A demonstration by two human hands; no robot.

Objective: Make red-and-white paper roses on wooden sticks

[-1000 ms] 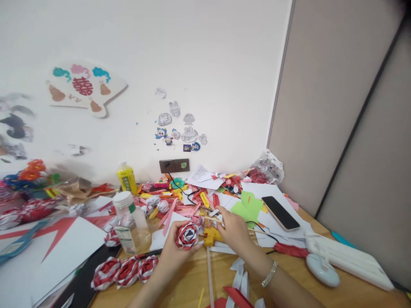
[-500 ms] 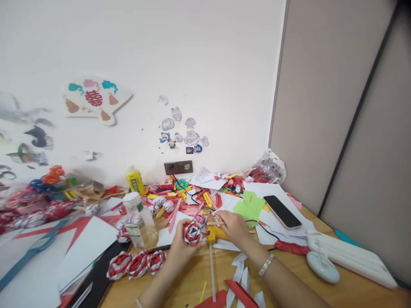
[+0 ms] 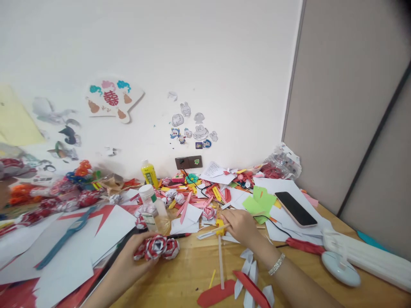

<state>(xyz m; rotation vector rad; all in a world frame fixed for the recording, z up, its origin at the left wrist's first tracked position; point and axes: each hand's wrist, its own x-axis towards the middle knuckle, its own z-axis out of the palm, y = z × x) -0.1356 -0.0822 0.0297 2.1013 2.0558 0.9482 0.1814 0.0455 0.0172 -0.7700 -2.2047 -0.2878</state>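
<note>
My left hand [image 3: 133, 256] is closed around a red-and-white paper rose [image 3: 156, 247], held over other such roses [image 3: 171, 249] on the table; I cannot tell whether they touch. My right hand [image 3: 241, 224] pinches a thin pale stick [image 3: 213, 232] that points left. Just behind and beneath that stick lies a yellow glue gun [image 3: 220, 228], partly hidden by the hand. A translucent glue stick [image 3: 221, 263] runs from it toward me, its end over a red paper piece [image 3: 215, 294].
A clear jar with a white lid [image 3: 154, 209] stands beyond my left hand. Coloured paper strips [image 3: 218, 194] pile up along the wall. Folded white strips [image 3: 250, 278] lie near my right forearm. On the right are a phone [image 3: 295, 208] and a white lamp [image 3: 362, 256].
My left hand has moved left and down with the paper rose, over to the row of roses. My right hand stays by the glue gun with the stick. The view has shifted left.
</note>
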